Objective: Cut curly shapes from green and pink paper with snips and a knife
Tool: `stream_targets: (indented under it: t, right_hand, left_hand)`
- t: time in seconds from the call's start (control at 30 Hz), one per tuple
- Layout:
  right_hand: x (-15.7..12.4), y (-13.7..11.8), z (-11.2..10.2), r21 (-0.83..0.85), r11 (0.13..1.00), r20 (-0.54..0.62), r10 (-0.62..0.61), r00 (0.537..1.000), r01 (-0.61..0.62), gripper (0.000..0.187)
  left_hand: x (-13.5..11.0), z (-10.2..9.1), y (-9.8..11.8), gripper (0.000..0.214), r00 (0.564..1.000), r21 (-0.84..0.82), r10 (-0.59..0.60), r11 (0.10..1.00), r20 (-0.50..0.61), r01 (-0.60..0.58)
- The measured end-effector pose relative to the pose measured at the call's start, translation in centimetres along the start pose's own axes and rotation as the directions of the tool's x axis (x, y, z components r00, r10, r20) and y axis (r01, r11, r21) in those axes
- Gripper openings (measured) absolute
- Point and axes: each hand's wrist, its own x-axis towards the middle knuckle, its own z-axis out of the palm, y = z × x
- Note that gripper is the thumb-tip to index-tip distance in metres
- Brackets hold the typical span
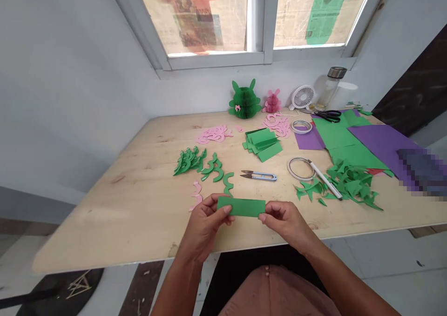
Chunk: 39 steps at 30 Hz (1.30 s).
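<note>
Both my hands hold a small green paper rectangle (241,206) just above the near edge of the wooden table (139,204). My left hand (206,223) pinches its left end, thumb on top. My right hand (282,218) pinches its right end. Small thread snips (259,175) lie on the table just beyond the paper. Cut green curved shapes (200,163) lie to the left behind it, and a stack of green rectangles (262,144) sits further back.
Green scraps (344,183), a white pen (324,179) and a tape ring (299,168) lie at the right. Purple and green sheets (352,141), black scissors (328,116), pink cutouts (213,133), paper rabbits (245,99), a small fan (302,97) and a bottle (331,85) stand further back.
</note>
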Motion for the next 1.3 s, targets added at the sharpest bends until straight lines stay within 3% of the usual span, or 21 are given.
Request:
stream_targets:
  t: [0.13,0.33,0.5,0.73,0.83,0.93,1.03,1.17,1.3]
  right_hand:
    - [-0.1,0.3,0.5,-0.009,1.000,-0.033,-0.009,0.999,0.008,0.028]
    - [-0.2,0.7,1.0,-0.032,0.999,-0.118,-0.032,0.992,0.028,0.034]
    - [-0.6,0.2,0.6,-0.031,0.998,-0.070,-0.052,0.996,0.050,0.026]
    - [-0.6,0.4,-0.6,-0.045,0.999,-0.121,0.003,0.993,-0.009,0.025]
    - [-0.6,1.1,-0.9,-0.088,0.996,-0.151,0.018,0.988,-0.031,0.028]
    - [-0.7,1.4,-1.1,-0.130,0.991,-0.240,0.005,0.971,-0.038,0.029]
    - [-0.8,1.5,-1.2,-0.159,0.987,-0.278,-0.018,0.960,-0.028,0.030]
    - [-0.6,1.6,-1.4,-0.173,0.985,-0.290,-0.026,0.957,-0.026,0.029]
    - [-0.6,1.6,-1.5,-0.209,0.977,-0.305,-0.020,0.952,-0.046,0.030]
  left_hand:
    - [0.2,1.5,-1.3,0.041,0.997,-0.209,0.020,0.977,-0.077,-0.036]
    - [0.0,3.2,-2.7,0.034,0.999,-0.208,-0.008,0.978,-0.041,0.000]
    - [0.4,3.2,-2.6,0.039,0.997,-0.074,0.075,0.994,-0.036,-0.077]
    - [0.4,3.4,-3.2,0.050,0.990,0.162,0.054,0.984,0.132,-0.076]
    - [0.5,2.7,-3.3,0.048,0.987,0.283,0.123,0.948,0.106,-0.149]
    - [0.5,0.9,-2.7,0.035,0.956,0.480,0.292,0.839,-0.002,-0.256]
    - [0.6,-1.4,-2.2,0.021,0.902,0.728,0.429,0.630,-0.038,-0.269]
    - [0.7,-3.2,-2.6,0.017,0.853,0.886,0.520,0.378,0.035,-0.267]
    - [0.9,-3.2,-3.3,0.016,0.802,0.922,0.578,0.213,0.147,-0.323]
